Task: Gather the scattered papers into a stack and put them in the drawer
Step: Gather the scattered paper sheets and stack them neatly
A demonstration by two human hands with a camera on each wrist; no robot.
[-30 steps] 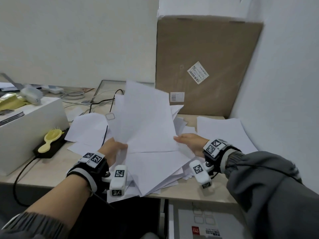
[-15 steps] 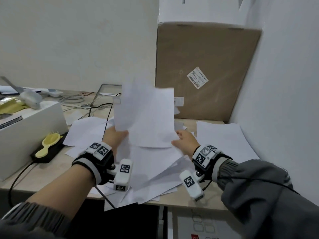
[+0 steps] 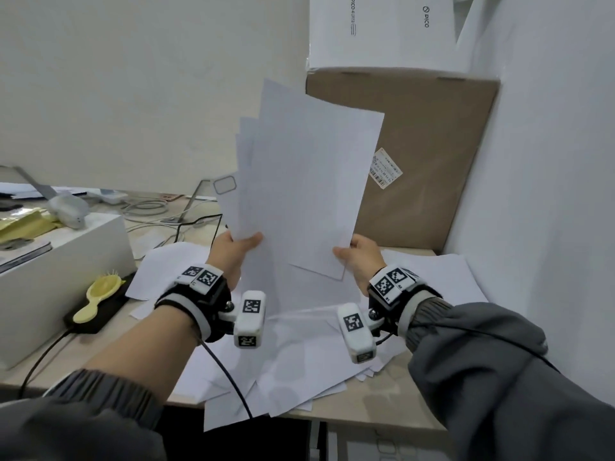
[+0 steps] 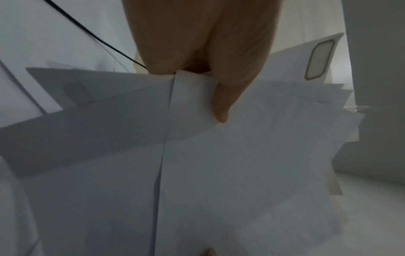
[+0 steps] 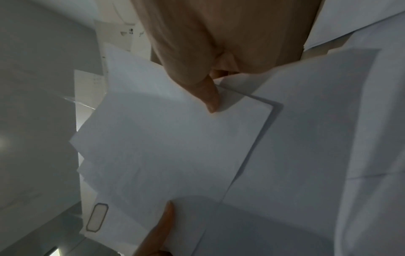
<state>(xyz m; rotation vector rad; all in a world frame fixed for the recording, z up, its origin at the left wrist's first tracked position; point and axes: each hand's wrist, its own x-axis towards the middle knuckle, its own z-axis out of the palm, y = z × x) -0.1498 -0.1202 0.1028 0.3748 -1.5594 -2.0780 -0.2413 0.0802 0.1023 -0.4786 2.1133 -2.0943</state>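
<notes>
Head view gives me both hands raised above the desk, holding a loose fan of white paper sheets (image 3: 299,181) upright between them; my left hand (image 3: 233,251) pinches the lower left edge, thumb on the near face, and my right hand (image 3: 361,257) pinches the lower right corner the same way; the sheets are uneven, edges splayed at the top left; 1 sheet in the bundle carries a small grey rounded-rectangle mark (image 3: 225,185). Left wrist view confirms the thumb (image 4: 221,105) pressed onto the front sheet with the fingers hidden behind; right wrist view shows the thumb (image 5: 206,93) clamped on the corner of the top sheet. More scattered white papers (image 3: 299,371) lie below on the pale wooden desk (image 3: 346,417), some hanging over its near edge; I cannot make out the drawer clearly. A brown cardboard box (image 3: 432,154) leans in the corner behind, with a white printed box (image 3: 382,31) on top; at the left, a yellow plastic hairbrush (image 3: 98,296) lies on a black pad beside a white box (image 3: 56,264).
</notes>
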